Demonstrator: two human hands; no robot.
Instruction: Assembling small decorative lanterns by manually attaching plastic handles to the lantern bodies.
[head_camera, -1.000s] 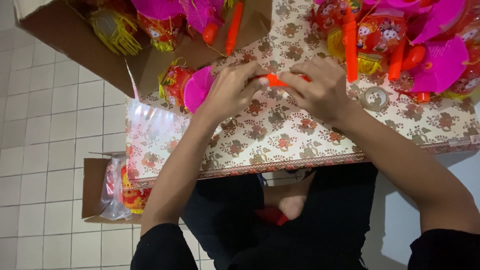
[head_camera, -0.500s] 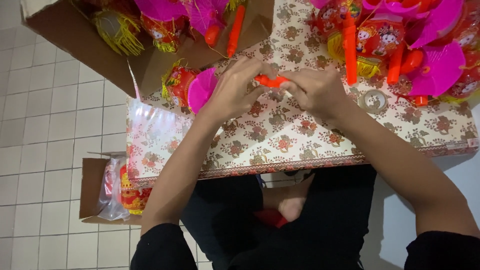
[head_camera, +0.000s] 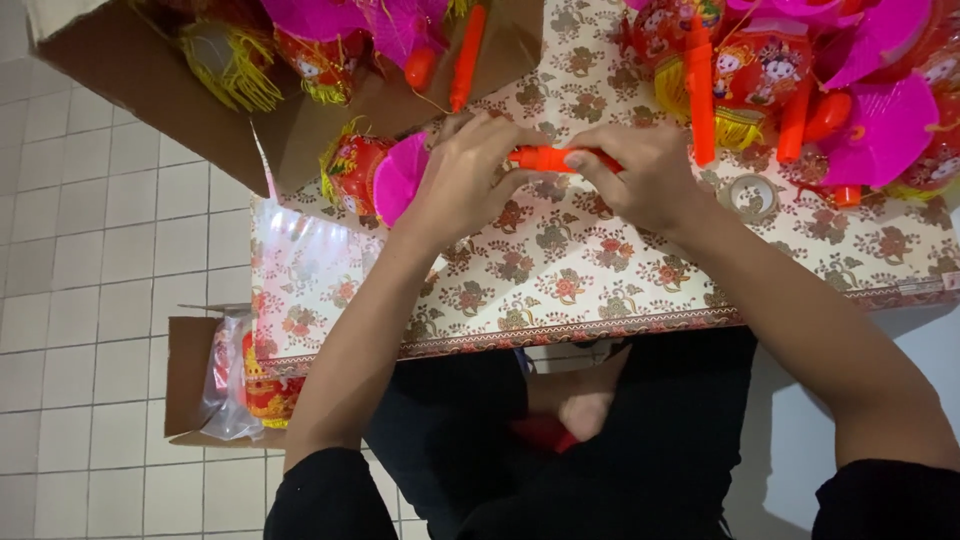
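Both hands cover most of the orange stick (head_camera: 548, 158), so only its middle shows between them; its ends are hidden. The top edge cuts off the open cardboard box (head_camera: 120, 75) at upper left. A smaller box (head_camera: 188, 372) holding plastic-wrapped red goods sits on the floor. The left hand (head_camera: 462, 180) and right hand (head_camera: 640, 175) each grip the stick just above the floral desk (head_camera: 560, 280).

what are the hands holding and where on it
Both hands hold one orange-red stick: the left hand grips its left end, the right hand pinches its right end, above the floral tablecloth.
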